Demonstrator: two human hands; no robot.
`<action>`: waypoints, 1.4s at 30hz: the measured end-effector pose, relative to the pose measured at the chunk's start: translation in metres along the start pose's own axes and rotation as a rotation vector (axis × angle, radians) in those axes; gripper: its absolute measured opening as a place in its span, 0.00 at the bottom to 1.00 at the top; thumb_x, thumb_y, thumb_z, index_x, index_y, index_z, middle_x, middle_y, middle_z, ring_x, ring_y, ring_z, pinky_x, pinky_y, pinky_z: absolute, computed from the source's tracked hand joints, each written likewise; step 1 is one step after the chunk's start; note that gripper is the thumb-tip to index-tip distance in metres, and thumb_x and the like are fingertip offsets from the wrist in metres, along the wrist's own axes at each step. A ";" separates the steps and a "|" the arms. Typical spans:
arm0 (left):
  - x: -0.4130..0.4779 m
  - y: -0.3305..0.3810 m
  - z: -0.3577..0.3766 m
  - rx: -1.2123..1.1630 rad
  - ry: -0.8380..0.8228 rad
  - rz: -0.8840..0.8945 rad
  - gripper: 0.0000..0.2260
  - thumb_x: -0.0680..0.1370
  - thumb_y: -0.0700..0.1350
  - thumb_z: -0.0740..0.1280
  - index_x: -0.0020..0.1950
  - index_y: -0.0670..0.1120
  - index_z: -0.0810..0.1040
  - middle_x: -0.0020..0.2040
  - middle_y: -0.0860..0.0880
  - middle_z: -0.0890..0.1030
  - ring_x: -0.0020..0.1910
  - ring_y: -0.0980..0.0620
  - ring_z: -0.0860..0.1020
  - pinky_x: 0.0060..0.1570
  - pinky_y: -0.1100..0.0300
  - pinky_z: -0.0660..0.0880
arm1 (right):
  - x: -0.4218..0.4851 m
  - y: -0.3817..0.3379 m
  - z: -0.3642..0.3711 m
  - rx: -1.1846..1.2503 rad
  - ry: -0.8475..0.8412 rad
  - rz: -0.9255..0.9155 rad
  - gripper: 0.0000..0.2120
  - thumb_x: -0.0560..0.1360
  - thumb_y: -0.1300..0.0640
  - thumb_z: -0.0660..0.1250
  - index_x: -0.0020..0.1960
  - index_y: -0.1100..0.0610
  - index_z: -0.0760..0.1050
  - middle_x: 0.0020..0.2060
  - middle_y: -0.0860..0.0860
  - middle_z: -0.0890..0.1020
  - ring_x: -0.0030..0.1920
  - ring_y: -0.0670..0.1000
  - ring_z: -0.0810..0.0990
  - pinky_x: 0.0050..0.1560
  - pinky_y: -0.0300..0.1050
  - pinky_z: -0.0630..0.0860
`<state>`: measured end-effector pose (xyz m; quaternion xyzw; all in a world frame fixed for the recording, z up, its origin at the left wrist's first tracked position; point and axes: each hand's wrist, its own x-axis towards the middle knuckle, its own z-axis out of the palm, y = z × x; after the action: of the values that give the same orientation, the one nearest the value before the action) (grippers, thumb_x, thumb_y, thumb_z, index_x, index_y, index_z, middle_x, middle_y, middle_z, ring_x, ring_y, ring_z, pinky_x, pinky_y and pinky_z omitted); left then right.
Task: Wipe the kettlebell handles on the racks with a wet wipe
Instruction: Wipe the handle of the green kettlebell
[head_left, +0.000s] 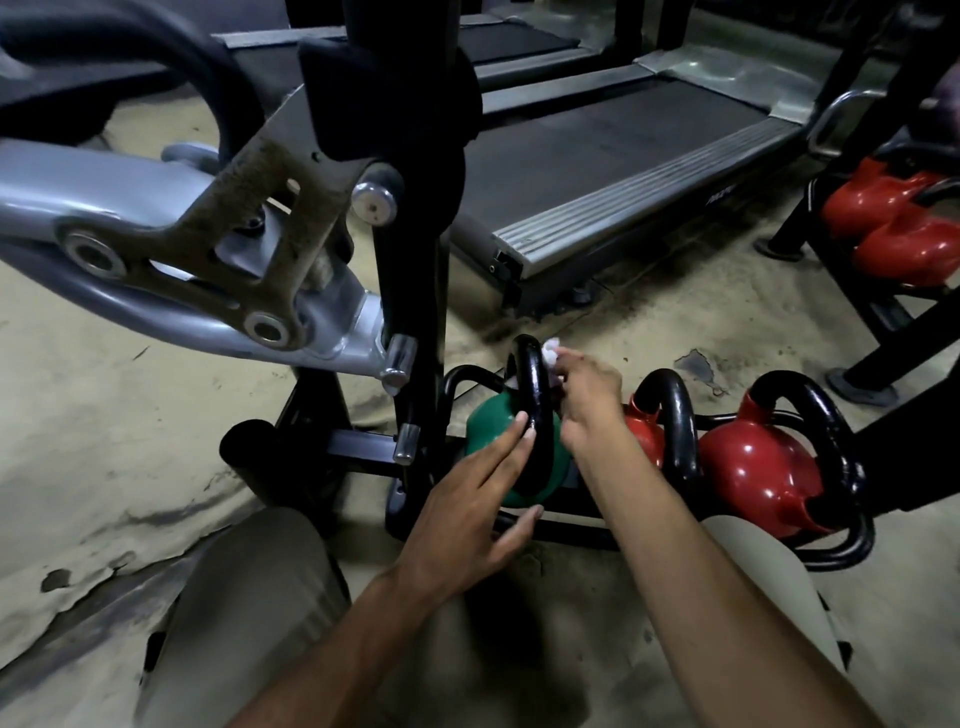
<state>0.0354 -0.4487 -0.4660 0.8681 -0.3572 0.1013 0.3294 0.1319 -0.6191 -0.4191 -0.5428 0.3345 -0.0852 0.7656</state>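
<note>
Right hand pinches wet wipe atop green kettlebell handle at rack left end; spread left hand steadies it; a downward stroke likely follows.

Beige trousers w/ both forearms bare.

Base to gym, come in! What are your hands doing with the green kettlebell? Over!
Left grip open, touching green kettlebell. Right grip pinching white wipe on its black handle. Machine post close left, not blocking. Over.
</note>
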 end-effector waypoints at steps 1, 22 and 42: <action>0.000 0.001 0.000 -0.009 0.002 -0.003 0.34 0.81 0.53 0.69 0.83 0.46 0.58 0.84 0.53 0.55 0.79 0.57 0.62 0.76 0.62 0.62 | -0.003 -0.001 0.001 -0.150 0.020 -0.197 0.07 0.77 0.64 0.67 0.46 0.58 0.83 0.40 0.54 0.85 0.40 0.52 0.83 0.45 0.44 0.79; 0.001 0.001 -0.003 -0.071 0.031 -0.008 0.34 0.80 0.54 0.69 0.82 0.46 0.61 0.83 0.54 0.58 0.78 0.57 0.64 0.74 0.60 0.66 | -0.012 0.000 -0.014 -0.520 0.036 -0.457 0.05 0.77 0.59 0.68 0.43 0.54 0.81 0.38 0.47 0.83 0.38 0.46 0.80 0.42 0.38 0.75; -0.003 -0.001 0.001 0.018 0.071 0.051 0.30 0.79 0.53 0.69 0.79 0.42 0.68 0.79 0.46 0.67 0.74 0.49 0.71 0.72 0.57 0.69 | -0.030 -0.036 0.017 -1.866 -0.525 -1.137 0.08 0.74 0.56 0.66 0.48 0.60 0.80 0.51 0.56 0.79 0.55 0.60 0.80 0.46 0.51 0.78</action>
<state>0.0342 -0.4471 -0.4688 0.8575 -0.3661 0.1435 0.3316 0.1277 -0.6052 -0.3708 -0.9785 -0.2003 -0.0213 -0.0440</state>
